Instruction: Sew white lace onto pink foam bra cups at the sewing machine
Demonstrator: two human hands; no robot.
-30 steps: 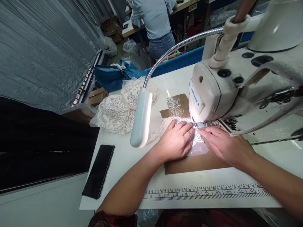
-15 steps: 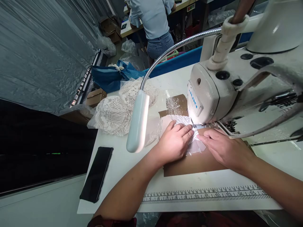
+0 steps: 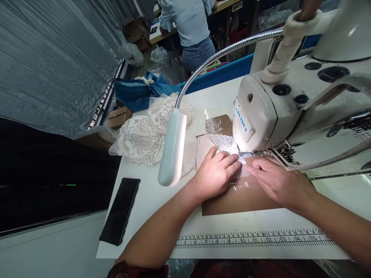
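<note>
White lace fabric (image 3: pixel 222 142) lies under the needle area of a white sewing machine (image 3: pixel 255 112). My left hand (image 3: pixel 218 172) rests on the fabric just left of the needle, palm down, its fingers slightly spread. To the right, my right hand (image 3: pixel 276 179) touches the fabric's near edge with an outstretched index finger; its other fingers are curled, and whether they hold anything is hidden. Brown board (image 3: pixel 243 197) covers the table beneath both hands. More lace pieces (image 3: pixel 142 141) are heaped at the left, behind the lamp head.
A lamp (image 3: pixel 172 148) on a bendy metal neck hangs left of my hands. A black phone (image 3: pixel 120 211) lies at the table's left edge, and a printed ruler (image 3: pixel 255 239) runs along the front. Beyond the blue cloth (image 3: pixel 133 92), a person (image 3: pixel 189 27) faces away.
The lace under the needle has shifted and turned, with less of it showing at the near side. Both hands stay close to the needle. The whole view has moved slightly.
</note>
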